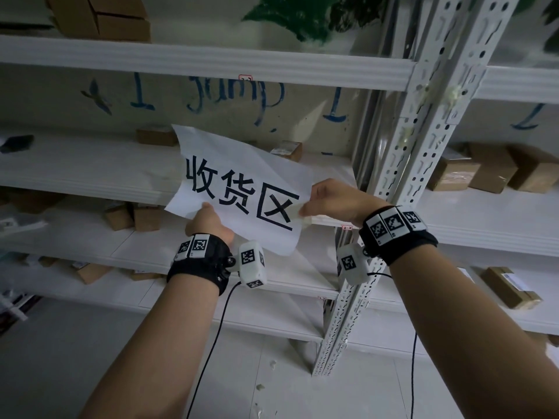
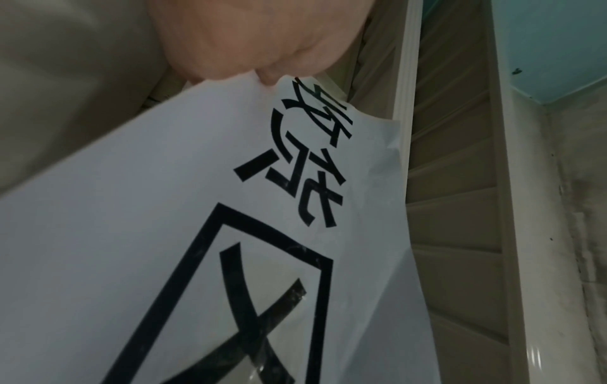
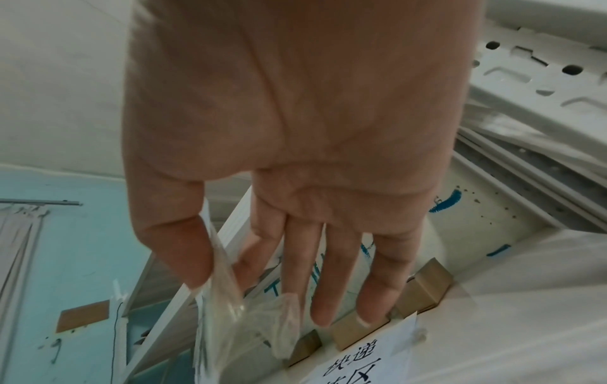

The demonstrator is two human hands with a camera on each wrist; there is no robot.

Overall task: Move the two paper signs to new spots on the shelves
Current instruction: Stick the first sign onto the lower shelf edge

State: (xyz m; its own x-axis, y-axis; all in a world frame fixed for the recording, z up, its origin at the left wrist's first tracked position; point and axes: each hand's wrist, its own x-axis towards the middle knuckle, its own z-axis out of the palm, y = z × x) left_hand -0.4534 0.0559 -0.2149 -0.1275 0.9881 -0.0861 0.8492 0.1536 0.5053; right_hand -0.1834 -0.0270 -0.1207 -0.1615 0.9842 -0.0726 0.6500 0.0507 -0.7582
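Looks like we're mid-move on sign one: left hand (image 1: 208, 220) pinches the bottom edge of the white paper sign with bold black characters (image 1: 242, 189) out in front of the white metal shelves (image 1: 193, 60), right hand (image 1: 329, 201) pinches a strip of clear sticky tape (image 3: 230, 311) at the sheet's right edge with the other fingers loosely straight, so next it probably needs pressing flat onto a shelf lip.

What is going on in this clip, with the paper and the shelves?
A person holds a paper sign in front of white metal shelves. The left hand pinches its lower edge; the right hand pinches clear tape at its right edge. A second sign lies on a shelf by small cardboard boxes.
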